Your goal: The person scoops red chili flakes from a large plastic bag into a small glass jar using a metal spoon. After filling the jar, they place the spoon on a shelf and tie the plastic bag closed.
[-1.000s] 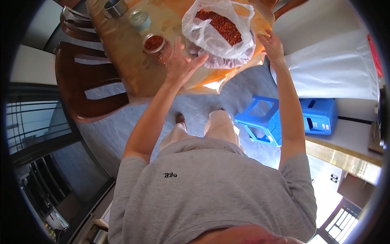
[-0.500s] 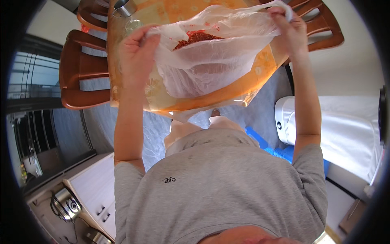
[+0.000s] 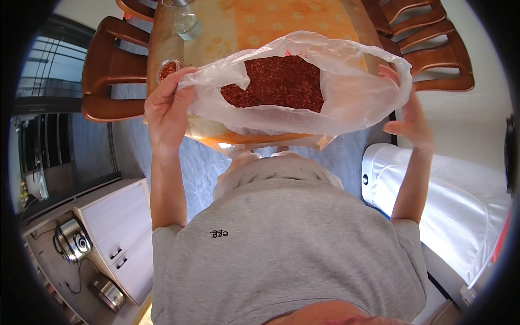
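A thin white plastic bag (image 3: pixel 357 108) gapes wide in front of me, over the near part of the table. Through its mouth I see a mass of dark red flakes (image 3: pixel 279 84), like crushed chili. My left hand (image 3: pixel 170 111) pinches the bag's rim at the left, thumb against fingers. At the opposite side, my right hand (image 3: pixel 414 119) is spread against the rim, thumb held apart and fingers partly behind the plastic. Beside my left hand stands a small glass jar (image 3: pixel 169 69) with red flakes in it. Farther back is a clear glass jar (image 3: pixel 187 27).
An orange and cream patterned cloth covers the table (image 3: pixel 303 19). Brown wooden chairs stand along the left (image 3: pixel 116 70) and right (image 3: pixel 441 59) sides. A metal cup (image 3: pixel 177 2) is cut off by the top edge. Steel kettles (image 3: pixel 73 241) sit on a counter at lower left.
The bag has come nearer and its mouth has tipped toward me, showing far more flakes. My right hand has loosened from its grip and spread. The flake-filled jar has come into sight.
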The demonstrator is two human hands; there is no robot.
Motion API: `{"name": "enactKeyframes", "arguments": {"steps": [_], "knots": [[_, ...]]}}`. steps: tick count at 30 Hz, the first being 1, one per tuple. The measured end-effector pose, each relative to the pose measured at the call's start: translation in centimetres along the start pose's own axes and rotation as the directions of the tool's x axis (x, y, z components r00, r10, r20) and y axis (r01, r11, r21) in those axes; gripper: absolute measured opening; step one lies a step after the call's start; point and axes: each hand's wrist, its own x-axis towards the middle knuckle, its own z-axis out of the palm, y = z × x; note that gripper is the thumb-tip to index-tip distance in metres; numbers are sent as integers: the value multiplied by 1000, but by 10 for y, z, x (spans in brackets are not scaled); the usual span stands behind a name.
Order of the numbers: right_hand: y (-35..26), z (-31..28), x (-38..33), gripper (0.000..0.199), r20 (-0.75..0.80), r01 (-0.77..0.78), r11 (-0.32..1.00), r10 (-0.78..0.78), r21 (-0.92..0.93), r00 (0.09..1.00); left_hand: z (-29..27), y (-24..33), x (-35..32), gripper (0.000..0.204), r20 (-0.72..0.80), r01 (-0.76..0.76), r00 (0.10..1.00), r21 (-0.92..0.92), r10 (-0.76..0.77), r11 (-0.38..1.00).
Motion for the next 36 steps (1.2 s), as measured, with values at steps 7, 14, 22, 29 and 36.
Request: {"name": "enactKeyframes", "arguments": {"steps": [7, 14, 22, 29, 36], "knots": [[87, 65, 40, 75, -92, -40, 998, 45, 52, 995, -2, 14, -9, 16, 400, -12, 916, -30, 23, 999], [66, 70, -11, 75, 154, -25, 1000, 27, -17, 988, -35, 5, -56, 24, 276, 189, 953, -225, -124, 956], [70, 60, 22, 74, 28, -44, 998, 43, 43, 999, -31, -13, -47, 108, 288, 238, 928, 34, -238, 971], [85, 74, 19, 73, -5, -92, 985, 93, 144, 996, 23, -92, -33, 50, 424, -275, 900, 364, 105, 890], [92, 60, 2, 72, 85, -110, 990, 103, 82, 991, 56, -111, -38, 12, 340, -384, 893, 233, 296, 893]]}}
